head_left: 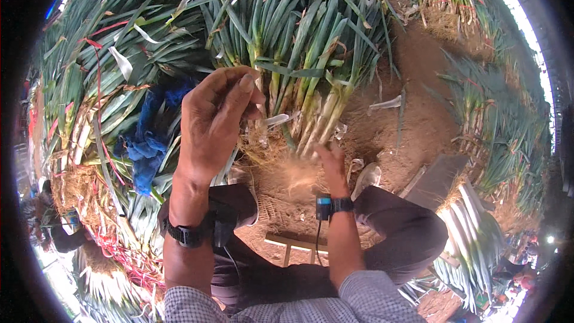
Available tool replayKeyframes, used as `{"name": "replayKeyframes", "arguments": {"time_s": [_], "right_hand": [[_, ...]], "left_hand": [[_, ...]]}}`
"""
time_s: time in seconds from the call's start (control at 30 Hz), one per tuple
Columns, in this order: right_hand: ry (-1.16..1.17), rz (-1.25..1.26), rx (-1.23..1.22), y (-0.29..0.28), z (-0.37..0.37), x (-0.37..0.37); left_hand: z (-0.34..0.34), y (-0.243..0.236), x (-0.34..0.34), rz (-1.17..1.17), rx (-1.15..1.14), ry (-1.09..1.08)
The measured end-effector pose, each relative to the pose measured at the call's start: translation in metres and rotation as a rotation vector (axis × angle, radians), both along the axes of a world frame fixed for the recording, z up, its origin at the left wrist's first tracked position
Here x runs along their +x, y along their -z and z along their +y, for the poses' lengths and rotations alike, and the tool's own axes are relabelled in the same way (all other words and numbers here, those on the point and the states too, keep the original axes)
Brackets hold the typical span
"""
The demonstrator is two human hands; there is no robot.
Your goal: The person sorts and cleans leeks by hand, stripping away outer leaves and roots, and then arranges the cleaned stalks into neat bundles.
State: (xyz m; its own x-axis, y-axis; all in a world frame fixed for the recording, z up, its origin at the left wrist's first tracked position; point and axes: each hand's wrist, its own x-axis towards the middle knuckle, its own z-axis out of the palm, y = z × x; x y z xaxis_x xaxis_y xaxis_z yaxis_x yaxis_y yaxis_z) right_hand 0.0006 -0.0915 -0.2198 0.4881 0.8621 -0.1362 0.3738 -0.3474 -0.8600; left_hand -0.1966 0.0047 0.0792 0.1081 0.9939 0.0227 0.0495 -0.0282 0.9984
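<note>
My left hand (218,116) is raised beside a bundle of leeks (299,42), its fingers curled in and its thumb against them. What it pinches, if anything, is hidden. A flat green leaf (290,70) runs across the stalks close to its fingertips. Lower down, my right hand (332,161) is at the pale lower ends of some leek stalks (323,119). Its fingertips seem to touch them, but blur hides whether they close around a stalk. Below the stalks, the roots and soil (296,176) are smeared by motion.
On the left lie heaped leeks (131,18), a knotted blue cloth (143,149) and red ties (119,251). White-stemmed leeks (469,227) lie by my right knee, beside a dark board (436,179). More bundles (472,107) line the right side. A small wooden stool (293,242) stands between my legs.
</note>
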Motion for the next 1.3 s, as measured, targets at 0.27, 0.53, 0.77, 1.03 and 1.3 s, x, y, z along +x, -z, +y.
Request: {"name": "replayKeyframes", "arguments": {"time_s": [0.27,0.53,0.77,1.03,1.3], "right_hand": [[-0.176,0.321,-0.085,-0.080,-0.005,0.051],[-0.097,-0.160,0.086,-0.226,-0.019,0.084],[-0.445,-0.225,0.172,-0.204,-0.108,0.001],[-0.432,-0.180,0.065,-0.277,-0.029,0.108],[-0.329,0.122,0.291,-0.188,0.046,0.127]], "left_hand": [[-0.018,0.001,0.007,0.050,0.033,0.149],[-0.035,0.073,0.047,-0.009,0.114,0.281],[-0.071,0.083,0.104,-0.305,-0.415,0.498],[-0.090,0.107,0.098,-0.530,-0.505,0.295],[-0.132,0.090,0.101,-0.372,-0.574,0.358]]}}
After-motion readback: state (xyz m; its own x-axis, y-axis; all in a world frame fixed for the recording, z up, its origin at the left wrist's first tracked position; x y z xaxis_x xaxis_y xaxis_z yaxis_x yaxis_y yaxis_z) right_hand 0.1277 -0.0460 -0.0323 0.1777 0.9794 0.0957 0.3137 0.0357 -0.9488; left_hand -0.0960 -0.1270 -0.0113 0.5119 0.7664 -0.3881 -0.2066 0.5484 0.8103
